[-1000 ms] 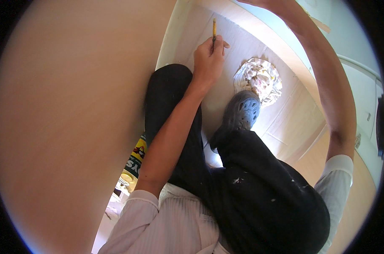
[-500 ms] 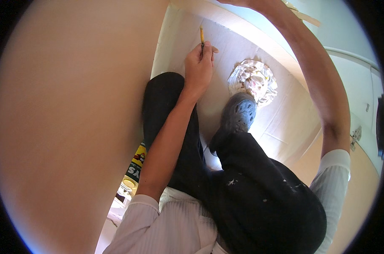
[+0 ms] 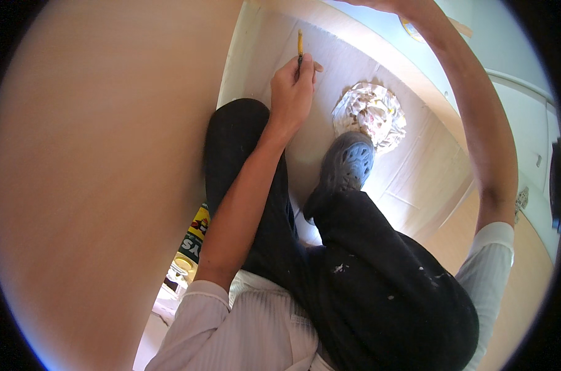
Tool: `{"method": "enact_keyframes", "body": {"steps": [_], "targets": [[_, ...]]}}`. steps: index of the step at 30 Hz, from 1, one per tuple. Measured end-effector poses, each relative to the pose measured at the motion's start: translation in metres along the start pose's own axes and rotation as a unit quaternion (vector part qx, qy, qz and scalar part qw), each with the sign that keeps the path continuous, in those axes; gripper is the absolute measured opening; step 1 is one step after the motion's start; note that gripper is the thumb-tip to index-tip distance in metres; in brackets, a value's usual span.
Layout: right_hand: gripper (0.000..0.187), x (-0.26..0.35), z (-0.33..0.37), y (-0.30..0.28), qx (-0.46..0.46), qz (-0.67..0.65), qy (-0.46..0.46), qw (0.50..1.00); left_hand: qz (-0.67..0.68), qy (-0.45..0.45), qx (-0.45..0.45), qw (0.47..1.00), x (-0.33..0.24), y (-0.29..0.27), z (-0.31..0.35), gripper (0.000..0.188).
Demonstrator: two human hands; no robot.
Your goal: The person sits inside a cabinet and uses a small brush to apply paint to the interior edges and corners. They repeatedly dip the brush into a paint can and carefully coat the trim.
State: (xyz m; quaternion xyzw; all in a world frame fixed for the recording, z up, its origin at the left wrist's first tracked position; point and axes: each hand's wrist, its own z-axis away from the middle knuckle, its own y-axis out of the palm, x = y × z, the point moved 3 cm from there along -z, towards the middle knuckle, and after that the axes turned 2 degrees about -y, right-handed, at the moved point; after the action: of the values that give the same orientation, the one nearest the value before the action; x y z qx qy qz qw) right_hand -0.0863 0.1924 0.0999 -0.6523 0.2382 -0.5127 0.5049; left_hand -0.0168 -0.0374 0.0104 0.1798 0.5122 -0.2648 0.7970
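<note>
My left hand (image 3: 293, 86) is shut on a thin yellow-handled tool (image 3: 299, 42), whose tip points up at the pale floor panel beside the white trim (image 3: 236, 59) along the wall. My right arm rises along the right side, and my right hand (image 3: 379, 5) is cut off by the top edge, so its grip is hidden. I am crouched, with black paint-specked trousers (image 3: 379, 278) and a grey clog (image 3: 348, 162) planted on the floor just right of my left forearm.
A crumpled, stained rag (image 3: 372, 114) lies on the light floor panels (image 3: 429, 173) above the clog. A large beige wall (image 3: 101, 185) fills the left. A yellow and green container (image 3: 194, 238) stands by my left knee. White door or cabinet faces are at the right.
My left hand with the yellow tool has shifted slightly left and down in the picture, staying close to the white trim. The right arm stays raised.
</note>
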Motion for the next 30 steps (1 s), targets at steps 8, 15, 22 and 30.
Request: {"method": "enact_keyframes", "body": {"steps": [8,15,22,30], "targets": [[0.010,0.007,-0.003,0.006,0.046,0.091,-0.027,0.994,0.006,0.000,-0.007,1.000,0.004,-0.004,0.000,0.041],[0.009,0.016,-0.005,0.004,0.015,0.101,-0.045,0.994,-0.006,0.002,-0.005,1.000,0.003,-0.001,-0.001,0.041],[0.010,0.009,0.002,0.008,0.017,0.093,-0.053,0.994,-0.001,0.006,-0.002,1.000,0.003,-0.003,0.000,0.040],[0.011,0.017,-0.006,0.003,0.044,0.105,-0.006,0.994,0.004,0.001,0.006,1.000,0.006,0.000,-0.002,0.041]]}}
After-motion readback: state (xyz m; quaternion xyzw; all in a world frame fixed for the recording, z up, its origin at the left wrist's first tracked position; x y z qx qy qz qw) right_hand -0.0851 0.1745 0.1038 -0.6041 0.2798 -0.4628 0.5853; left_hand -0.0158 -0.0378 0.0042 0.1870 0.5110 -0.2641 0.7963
